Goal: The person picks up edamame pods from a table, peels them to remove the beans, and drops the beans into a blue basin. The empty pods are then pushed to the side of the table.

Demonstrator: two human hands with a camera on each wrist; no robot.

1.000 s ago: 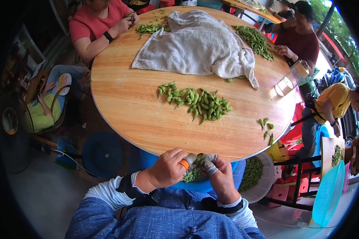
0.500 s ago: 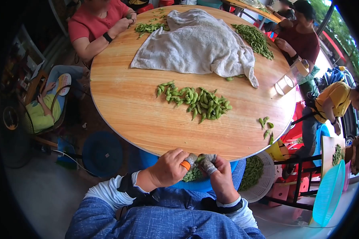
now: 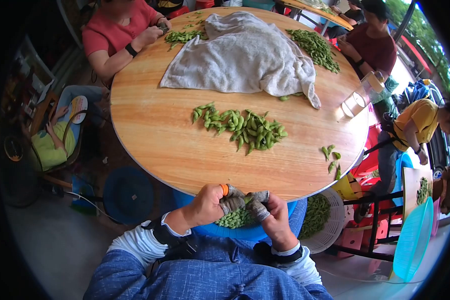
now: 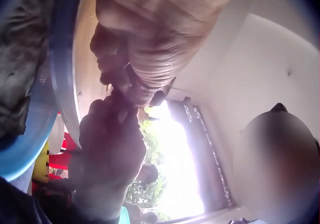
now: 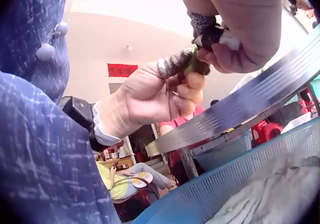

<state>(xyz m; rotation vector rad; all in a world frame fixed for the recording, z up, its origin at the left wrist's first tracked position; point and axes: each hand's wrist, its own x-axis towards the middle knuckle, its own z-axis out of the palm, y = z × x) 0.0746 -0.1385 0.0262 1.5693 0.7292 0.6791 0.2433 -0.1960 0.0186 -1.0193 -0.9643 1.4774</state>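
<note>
Over the table's near edge, my left hand (image 3: 208, 204) and my right hand (image 3: 277, 223) meet, their thumbs and fingers pinching a green soybean pod (image 3: 247, 199) between them. Grey cloth sleeves cover some of the fingertips, with an orange band (image 3: 224, 190) on the left hand. In the right wrist view the pod (image 5: 191, 62) shows between the two hands' fingertips, partly hidden by them. Just below the hands is a blue basin (image 3: 255, 233) holding shelled green beans (image 3: 236, 218). The left wrist view shows both hands dark against bright light.
On the round wooden table (image 3: 155, 130) lie a heap of pods (image 3: 255, 131), a few loose pods (image 3: 332, 159), a grey towel (image 3: 245, 55) and a clear jug (image 3: 355, 103). A white basket (image 3: 330, 225) of pods stands right of my knees. Other people sit around the table.
My left hand has turned and shifted slightly, moving its orange band up and left and uncovering more beans in the basin. Both hands stay together at the pod.
</note>
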